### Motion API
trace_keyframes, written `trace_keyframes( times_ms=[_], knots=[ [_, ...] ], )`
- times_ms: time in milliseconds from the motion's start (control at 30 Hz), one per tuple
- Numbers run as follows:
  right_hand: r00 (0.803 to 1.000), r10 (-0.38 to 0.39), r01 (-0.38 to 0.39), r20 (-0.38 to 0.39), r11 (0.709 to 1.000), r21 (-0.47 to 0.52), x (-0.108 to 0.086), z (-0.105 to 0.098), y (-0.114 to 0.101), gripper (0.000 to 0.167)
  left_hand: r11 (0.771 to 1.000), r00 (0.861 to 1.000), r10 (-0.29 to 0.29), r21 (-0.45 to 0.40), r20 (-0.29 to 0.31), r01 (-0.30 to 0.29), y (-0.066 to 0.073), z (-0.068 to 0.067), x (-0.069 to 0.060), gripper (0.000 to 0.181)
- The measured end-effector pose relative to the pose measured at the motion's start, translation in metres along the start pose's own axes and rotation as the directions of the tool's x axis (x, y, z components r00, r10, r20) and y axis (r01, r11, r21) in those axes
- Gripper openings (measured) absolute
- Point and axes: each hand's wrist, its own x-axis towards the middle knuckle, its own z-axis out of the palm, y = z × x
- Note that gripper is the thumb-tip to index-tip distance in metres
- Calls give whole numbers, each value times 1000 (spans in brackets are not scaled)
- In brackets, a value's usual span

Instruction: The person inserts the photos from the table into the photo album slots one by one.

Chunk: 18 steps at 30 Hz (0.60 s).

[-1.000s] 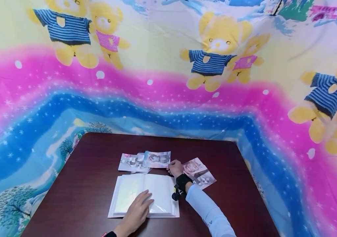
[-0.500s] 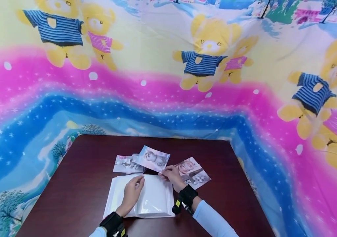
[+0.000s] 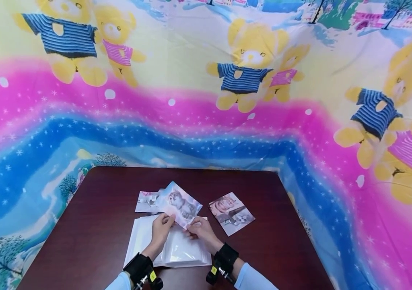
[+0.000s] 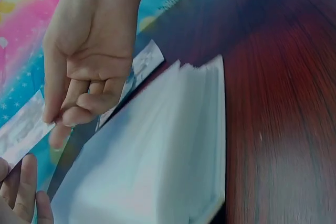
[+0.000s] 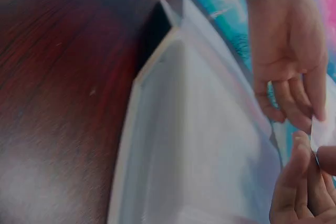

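Both hands hold one photo card (image 3: 181,203), printed with a fluffy grey animal on pink and blue, tilted above the far edge of an open album (image 3: 188,247). My left hand (image 3: 160,233) pinches its lower left edge. At the lower corner, my right hand (image 3: 204,233) grips it between thumb and fingers. From the left wrist, the right hand (image 4: 92,51) appears at the top and the left hand (image 4: 23,195) at lower left, the photo (image 4: 23,129) spanning them. White pages with glossy clear sleeves fill the album (image 5: 210,129).
More photos (image 3: 147,201) lie behind the album on the left, partly covered by the held one. Another group of photos (image 3: 232,213) rests to the right. The dark wooden table (image 3: 271,257) meets a bear-print curtain (image 3: 191,117) at its back.
The right hand has brought the photo from behind the album toward its middle, turning it. The left hand has left the album page and come up to take hold of the photo too.
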Motion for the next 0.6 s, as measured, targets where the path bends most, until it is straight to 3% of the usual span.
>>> trace_keyframes(
  times_ms=[167, 267, 467, 600],
  knots=[
    [1000, -13, 13, 20, 1000, -22, 5, -9, -1, 24, 988, 988, 147, 30, 53, -149, -1, -11, -5, 22],
    [999, -32, 32, 11, 997, -74, 12, -19, -6, 29, 979, 976, 192, 51, 100, -198, -1, -18, -8, 22],
    [998, -43, 50, 49, 987, -153, 20, -32, -14, 33, 980, 983, 100, 154, 152, -123, 2, -24, -16, 19],
    [995, -40, 56, 91, 984, -170, 19, -32, -9, 25, 969, 984, 107, 208, 142, -135, 1, -26, -18, 19]
  ],
)
